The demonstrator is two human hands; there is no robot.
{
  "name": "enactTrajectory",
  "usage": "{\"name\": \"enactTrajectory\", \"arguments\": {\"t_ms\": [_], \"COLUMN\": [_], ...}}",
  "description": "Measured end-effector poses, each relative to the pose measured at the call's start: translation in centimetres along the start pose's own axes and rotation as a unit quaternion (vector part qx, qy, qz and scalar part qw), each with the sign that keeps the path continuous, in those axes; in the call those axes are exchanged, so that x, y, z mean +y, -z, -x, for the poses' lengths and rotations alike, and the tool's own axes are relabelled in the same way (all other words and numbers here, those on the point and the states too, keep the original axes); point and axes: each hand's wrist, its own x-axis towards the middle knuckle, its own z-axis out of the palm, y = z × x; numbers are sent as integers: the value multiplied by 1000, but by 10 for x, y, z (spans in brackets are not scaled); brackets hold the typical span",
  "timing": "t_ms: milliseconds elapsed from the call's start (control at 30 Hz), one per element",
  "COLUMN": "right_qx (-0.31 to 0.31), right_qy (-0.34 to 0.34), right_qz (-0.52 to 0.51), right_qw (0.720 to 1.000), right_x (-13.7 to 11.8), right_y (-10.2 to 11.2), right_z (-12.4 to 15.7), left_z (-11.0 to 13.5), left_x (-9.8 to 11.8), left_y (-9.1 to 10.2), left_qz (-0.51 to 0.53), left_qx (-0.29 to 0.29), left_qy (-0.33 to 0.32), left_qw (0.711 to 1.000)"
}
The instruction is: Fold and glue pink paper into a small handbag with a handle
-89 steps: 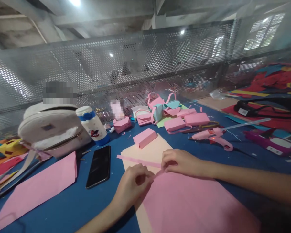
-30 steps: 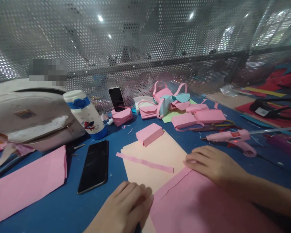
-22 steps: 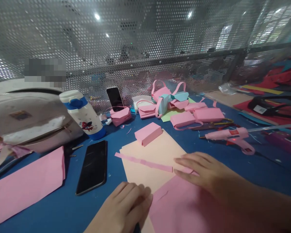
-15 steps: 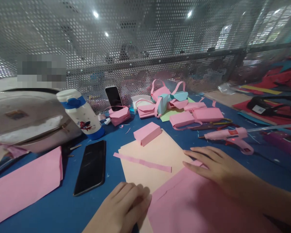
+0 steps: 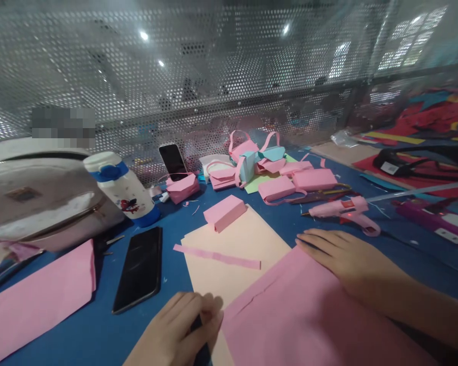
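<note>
A large pink paper sheet [image 5: 290, 315] with a crease near its upper edge lies at the lower middle, partly over cream paper [image 5: 213, 277]. My left hand [image 5: 179, 325] is closed, with thumb and fingertips pinching the sheet's left corner. At the sheet's far right corner my right hand [image 5: 336, 254] lies flat, palm down, its fingers stretched out and covering that corner. A narrow pink paper strip [image 5: 217, 255] crosses the cream paper. Just beyond it stands a folded pink paper box [image 5: 226, 212].
A pink glue gun [image 5: 341, 208] with a glue stick lies right of centre. Several small paper bags [image 5: 223, 178] stand at the back. To the left are a black phone [image 5: 139, 269], a water bottle [image 5: 122, 188], folded pink paper [image 5: 41, 305] and a backpack [image 5: 49, 198].
My right hand's fingers have drawn closer together and now rest over the sheet's far corner, which lies flatter. My left hand keeps its pinch. The whole view has shifted slightly.
</note>
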Motion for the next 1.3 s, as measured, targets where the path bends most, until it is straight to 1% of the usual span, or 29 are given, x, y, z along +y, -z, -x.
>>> {"name": "enactTrajectory", "arguments": {"t_ms": [100,167,233,300,367,433,533,600,700,767,833,967,1067,1200,1300], "right_qx": [-7,-3,-8,-45,-85,-110,-120,-119,-117,-112,-105,-95,-94,-90,-85], "right_qy": [-6,-14,-25,-32,-26,-15,-20,-33,-54,-61,-57,-37,-35,-40,-45], "right_qz": [-12,-37,-83,-148,-204,-269,-380,-413,-404,-386,-367,-329,-304,-294,-290], "right_qw": [1000,999,996,987,975,957,917,902,906,914,923,939,947,951,952], "right_x": [-1,-2,-5,-9,-14,-18,-20,-18,-15,-14,-14,-17,-18,-19,-20], "right_y": [5,13,22,30,35,35,30,25,21,20,20,22,23,22,19], "right_z": [-3,-11,-23,-38,-53,-65,-77,-81,-81,-79,-76,-72,-71,-70,-70], "left_z": [2,0,-9,-23,-39,-54,-71,-77,-79,-79,-78,-77,-77,-77,-75], "left_x": [3,8,16,23,29,30,25,19,13,12,14,20,23,22,16], "left_y": [6,10,12,10,4,-5,-19,-25,-26,-24,-21,-22,-23,-20,-20], "left_qz": [4,10,13,16,17,27,98,146,164,150,133,71,42,62,107], "left_qx": [-23,-47,-71,-90,-112,-127,-112,-103,-103,-108,-115,-127,-123,-135,-113], "left_qy": [-4,6,49,106,154,198,244,274,310,310,290,229,215,245,280], "left_qw": [1000,999,996,990,981,972,958,945,931,933,941,963,968,958,947]}}
